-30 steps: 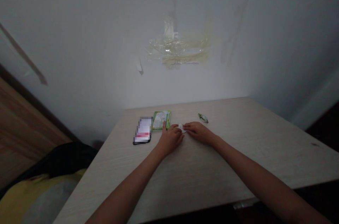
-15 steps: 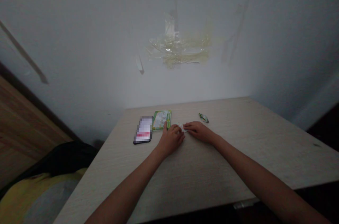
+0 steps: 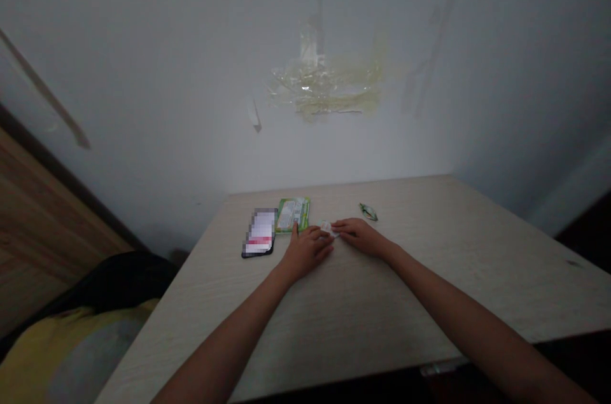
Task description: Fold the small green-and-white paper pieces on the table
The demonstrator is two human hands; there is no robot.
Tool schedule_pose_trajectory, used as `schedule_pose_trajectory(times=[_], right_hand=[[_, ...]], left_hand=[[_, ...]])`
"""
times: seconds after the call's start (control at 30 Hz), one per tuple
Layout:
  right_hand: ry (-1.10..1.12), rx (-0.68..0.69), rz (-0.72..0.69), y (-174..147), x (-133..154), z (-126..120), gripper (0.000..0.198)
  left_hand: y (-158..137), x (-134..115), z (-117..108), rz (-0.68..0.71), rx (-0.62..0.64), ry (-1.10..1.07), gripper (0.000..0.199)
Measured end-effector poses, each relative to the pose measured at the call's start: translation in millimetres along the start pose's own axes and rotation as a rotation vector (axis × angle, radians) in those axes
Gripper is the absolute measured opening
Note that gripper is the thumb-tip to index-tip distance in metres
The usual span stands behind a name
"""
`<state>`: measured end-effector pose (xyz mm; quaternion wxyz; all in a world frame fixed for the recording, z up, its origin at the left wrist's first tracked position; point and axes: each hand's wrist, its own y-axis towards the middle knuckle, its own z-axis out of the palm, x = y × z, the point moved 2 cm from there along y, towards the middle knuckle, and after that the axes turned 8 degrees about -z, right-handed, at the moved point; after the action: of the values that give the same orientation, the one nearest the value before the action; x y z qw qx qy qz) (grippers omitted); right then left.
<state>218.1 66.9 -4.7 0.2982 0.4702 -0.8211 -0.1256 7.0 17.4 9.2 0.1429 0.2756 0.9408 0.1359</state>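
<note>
A small white piece, thin like paper or film (image 3: 326, 225), lies on the table between my hands. My left hand (image 3: 305, 254) rests low over the table with its fingers stretched out toward that piece and its thumb apart, near the lower edge of a green-and-white flat packet (image 3: 292, 215). From the other side, my right hand (image 3: 361, 236) has its fingertips closed together on the right edge of the white piece. Its exact kind is too small and partly covered to make out.
Left of the packet lies a phone (image 3: 260, 232) with a blurred screen. Behind my right hand is a small crumpled green wrapper (image 3: 368, 211). The pale wooden table (image 3: 429, 213) meets a wall (image 3: 191, 73) with tape remnants. A yellow-and-grey cloth item (image 3: 81, 353) is at lower left.
My left fingers, curled over the white piece before, have straightened, and more of the piece shows. My right hand has hardly moved. The whole view has shifted slightly.
</note>
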Motion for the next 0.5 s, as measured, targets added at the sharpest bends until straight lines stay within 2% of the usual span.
schedule_pose_trajectory(times=[0.23,0.5], right_hand=[[0.017,-0.003,-0.002,1.1,0.3,0.0,0.031],[0.045,0.023,0.013,2.9,1.0,-2.5,0.031]], left_hand=[[9.7,-15.0,-0.1,0.076,-0.051,0.103,0.024],[1.9,-10.1,5.7,-0.015,-0.064,0.028,0.03]])
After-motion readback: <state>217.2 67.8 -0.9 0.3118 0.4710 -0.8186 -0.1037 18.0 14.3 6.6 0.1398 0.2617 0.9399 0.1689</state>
